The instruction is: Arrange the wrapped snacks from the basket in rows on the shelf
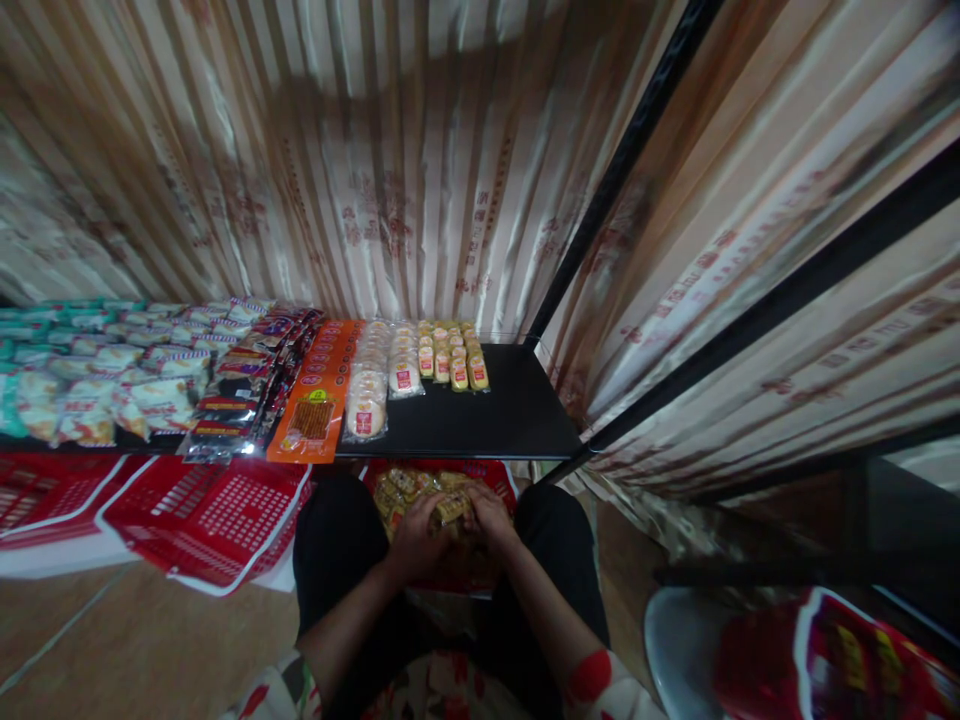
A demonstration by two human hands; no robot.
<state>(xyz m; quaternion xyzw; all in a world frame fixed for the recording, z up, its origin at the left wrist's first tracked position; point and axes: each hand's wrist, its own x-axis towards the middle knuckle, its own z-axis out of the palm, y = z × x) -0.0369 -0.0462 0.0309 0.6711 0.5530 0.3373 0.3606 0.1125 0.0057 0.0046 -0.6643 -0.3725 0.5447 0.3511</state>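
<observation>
Both hands reach down between my knees over a red basket [512, 490] filled with small yellow-wrapped snack packs [405, 483]. My left hand [416, 533] and my right hand [491, 515] close from either side on a yellow snack pack [451, 507]; the fingertips are partly hidden. Just above, on the black shelf [517, 405], similar yellow packs [469, 370] lie in short rows at the right end. Beside them are rows of round white packaged biscuits [367, 405] and an orange snack bag [311, 405].
Farther left on the shelf lie dark snack packets [232, 400] and white-and-teal packets [90, 400]. Red baskets [210, 510] stand beneath at left. Black metal posts [622, 170] and patterned curtains [420, 200] surround the shelf. A grey tub [667, 640] stands at lower right.
</observation>
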